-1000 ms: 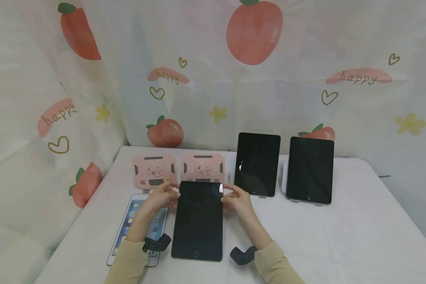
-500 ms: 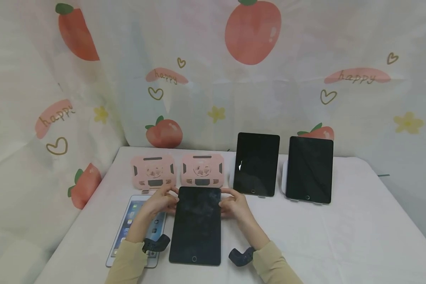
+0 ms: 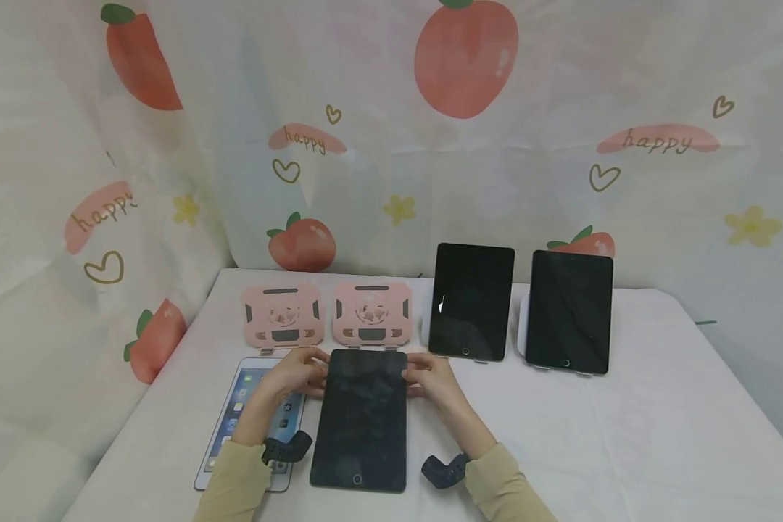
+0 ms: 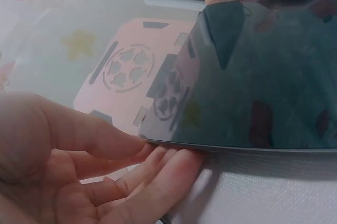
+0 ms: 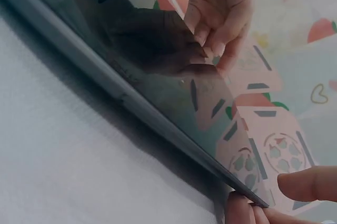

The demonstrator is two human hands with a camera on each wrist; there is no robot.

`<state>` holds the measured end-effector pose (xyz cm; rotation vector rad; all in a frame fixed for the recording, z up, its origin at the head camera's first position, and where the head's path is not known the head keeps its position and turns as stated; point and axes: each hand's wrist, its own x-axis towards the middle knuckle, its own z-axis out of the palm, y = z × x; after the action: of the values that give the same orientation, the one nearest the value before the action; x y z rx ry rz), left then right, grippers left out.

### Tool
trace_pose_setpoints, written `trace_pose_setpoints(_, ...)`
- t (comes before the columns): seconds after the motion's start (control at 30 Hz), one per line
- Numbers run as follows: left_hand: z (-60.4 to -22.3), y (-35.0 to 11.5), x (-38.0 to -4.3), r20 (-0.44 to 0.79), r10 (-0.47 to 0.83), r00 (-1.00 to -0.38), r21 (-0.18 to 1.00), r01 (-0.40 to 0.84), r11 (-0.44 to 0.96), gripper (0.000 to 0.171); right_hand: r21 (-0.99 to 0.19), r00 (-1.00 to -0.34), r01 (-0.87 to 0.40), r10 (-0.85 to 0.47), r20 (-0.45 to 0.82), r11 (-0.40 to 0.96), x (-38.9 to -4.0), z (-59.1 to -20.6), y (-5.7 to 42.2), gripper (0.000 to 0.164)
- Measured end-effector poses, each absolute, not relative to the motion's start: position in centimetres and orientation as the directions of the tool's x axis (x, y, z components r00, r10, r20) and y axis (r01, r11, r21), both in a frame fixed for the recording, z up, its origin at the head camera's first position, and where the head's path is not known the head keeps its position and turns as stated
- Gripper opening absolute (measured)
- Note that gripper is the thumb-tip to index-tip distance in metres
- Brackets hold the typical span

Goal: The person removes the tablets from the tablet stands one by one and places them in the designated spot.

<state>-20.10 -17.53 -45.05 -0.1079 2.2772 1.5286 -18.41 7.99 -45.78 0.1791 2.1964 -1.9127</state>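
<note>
A black tablet point(image 3: 359, 420) is in front of me, its home button toward my body. My left hand point(image 3: 296, 373) holds its far left corner, fingertips point(image 4: 181, 168) reaching under the edge in the left wrist view. At the far right corner my right hand point(image 3: 435, 380) holds it too; fingertips point(image 5: 239, 208) lie beneath the corner while one digit stands off it. The far end tilts up, with shadow under its side edge in the right wrist view. Beyond stand two pink tablet stands, one left point(image 3: 283, 316) and one straight ahead point(image 3: 373, 315).
A white tablet point(image 3: 235, 413) with a lit app screen lies under my left forearm. Two black tablets, one nearer the middle point(image 3: 472, 301) and one farther right point(image 3: 569, 312), lean on stands at the back. A fruit-print curtain point(image 3: 509, 174) hangs behind the white-covered table point(image 3: 659, 420).
The black tablet's far end has come down and toward me, uncovering the lower part of the pink stand behind. Both hands have lowered slightly with it.
</note>
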Motion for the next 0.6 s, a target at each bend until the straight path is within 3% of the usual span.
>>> trace_pose_setpoints(0.6, -44.98, -17.31, -20.02, -0.398, 0.124, -0.909, 0.849, -0.314, 0.425, 0.041, -0.95, -0.965, 0.213, -0.104, -0.241, 0.228, -18.29, -45.43, 7.92, 0.046)
